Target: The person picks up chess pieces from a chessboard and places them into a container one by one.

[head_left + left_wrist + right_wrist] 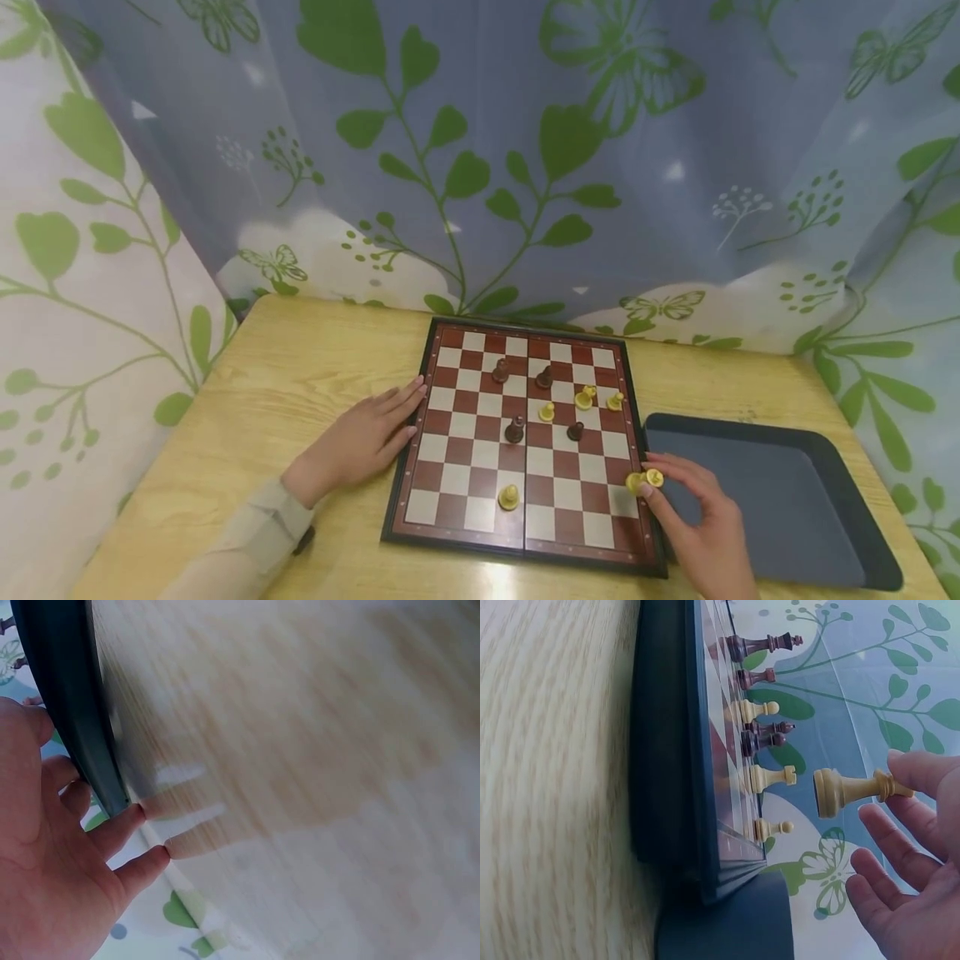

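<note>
My right hand (701, 517) pinches a gold chess piece (844, 791) by its top between thumb and fingertips. The piece hangs upright over the board's right edge, its base apart from the squares in the right wrist view. The fingers cover part of its top. My left hand (363, 437) rests with extended fingers along the left edge of the chessboard (459, 533). On the board stand a dark king (514, 430), a dark pawn (575, 431), other dark pieces, a gold rook (585, 397) and several gold pawns, one (509, 497) near the front.
A dark grey tray (772, 508) lies right of the board, close against its edge. The wooden table (300, 358) extends left of the board. A patterned curtain (480, 167) hangs behind the table and along both sides.
</note>
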The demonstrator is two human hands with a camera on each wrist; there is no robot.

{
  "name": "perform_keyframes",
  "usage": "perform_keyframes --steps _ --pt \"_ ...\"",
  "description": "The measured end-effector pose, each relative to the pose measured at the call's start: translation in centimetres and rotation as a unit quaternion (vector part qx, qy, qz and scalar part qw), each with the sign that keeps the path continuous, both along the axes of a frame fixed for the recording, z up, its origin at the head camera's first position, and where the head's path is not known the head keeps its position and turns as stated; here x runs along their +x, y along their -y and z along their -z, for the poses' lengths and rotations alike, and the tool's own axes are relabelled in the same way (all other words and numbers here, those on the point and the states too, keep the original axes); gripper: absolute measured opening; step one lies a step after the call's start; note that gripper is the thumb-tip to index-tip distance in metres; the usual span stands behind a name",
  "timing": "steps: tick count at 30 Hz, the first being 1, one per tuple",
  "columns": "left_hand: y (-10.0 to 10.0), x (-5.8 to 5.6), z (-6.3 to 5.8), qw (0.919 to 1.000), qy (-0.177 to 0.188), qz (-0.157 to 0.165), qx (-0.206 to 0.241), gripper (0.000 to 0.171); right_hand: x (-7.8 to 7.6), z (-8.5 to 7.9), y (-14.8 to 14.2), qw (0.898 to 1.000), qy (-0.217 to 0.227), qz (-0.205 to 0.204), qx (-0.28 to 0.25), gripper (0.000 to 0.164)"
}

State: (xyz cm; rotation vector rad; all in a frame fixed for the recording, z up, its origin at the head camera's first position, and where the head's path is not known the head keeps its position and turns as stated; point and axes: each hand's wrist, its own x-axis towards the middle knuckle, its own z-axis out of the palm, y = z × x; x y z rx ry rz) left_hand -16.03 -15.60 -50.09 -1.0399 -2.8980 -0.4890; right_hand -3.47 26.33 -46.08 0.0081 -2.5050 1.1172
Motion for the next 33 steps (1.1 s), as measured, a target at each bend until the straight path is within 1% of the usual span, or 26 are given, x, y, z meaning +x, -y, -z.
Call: perform_keyframes --steps 4,9,13,17,20,24,29,33 --pt "-0.2 -0.4 -0.3 1.0000 -0.003 0.003 -0.001 0.058 -0.2 -0.2 -0.5 1.000 -0.017 0.005 -0.003 0.032" --pt "-0.4 -0.7 -0.6 1.0000 -0.003 0.003 -0.007 0.059 -0.3 -0.4 -1.0 1.000 -0.021 0.013 -0.011 0.033" --pt "-0.3 -0.8 -0.6 1.0000 0.001 0.003 -0.008 0.059 -0.2 -0.5 -1.4 1.000 -0.010 0.023 -0.019 0.030" --pt "-0.2 -0.7 -0.5 1.0000 0.000 0.004 -0.006 0.058 -0.2 -0.6 -1.9 0.999 0.016 0.038 -0.009 0.026" --pt "-0.1 -0.5 -0.4 0.9999 0.008 -0.001 -0.012 0.059 -0.3 -0.6 -2.5 0.999 0.031 0.042 0.002 0.025" --pt "0.0 -0.3 -0.4 0.9998 0.014 -0.005 -0.013 0.059 -0.8 -0.4 -3.4 0.998 0.035 0.043 0.009 0.026" --pt "0.0 -0.2 -0.4 0.9998 0.012 -0.005 -0.015 0.060 -1.5 -0.2 -4.6 0.998 0.036 0.048 0.018 0.026" --pt "0.1 -0.1 -0.3 0.9997 0.015 -0.006 -0.017 0.059 -1.8 0.1 -5.4 0.997 0.047 0.055 0.030 0.026"
